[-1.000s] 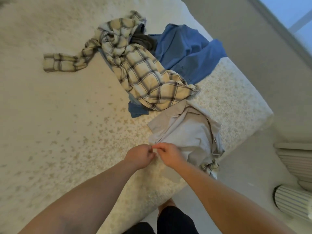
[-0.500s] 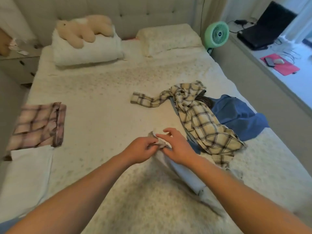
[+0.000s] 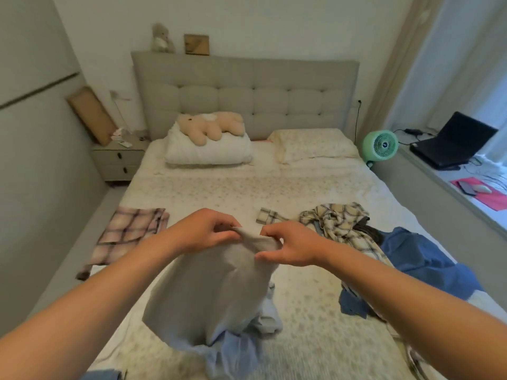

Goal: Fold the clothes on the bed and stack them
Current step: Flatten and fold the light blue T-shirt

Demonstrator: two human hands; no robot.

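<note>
Both hands, left [image 3: 204, 231] and right [image 3: 290, 246], pinched the grey garment's [image 3: 208, 292] top edge aloft (unfolded), which likely needed spreading on the bed [image 3: 274, 187] next.

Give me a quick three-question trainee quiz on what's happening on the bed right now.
1. True or false: both hands pinch the top edge of the grey garment.
2. Which garment lies folded flat at the bed's left edge? A) blue garment B) pink plaid garment C) yellow plaid shirt
3. What lies on the folded white duvet by the headboard?

Key:
1. True: left hand and right hand hold it up.
2. B: pink plaid garment.
3. A plush bear on the duvet.
</note>
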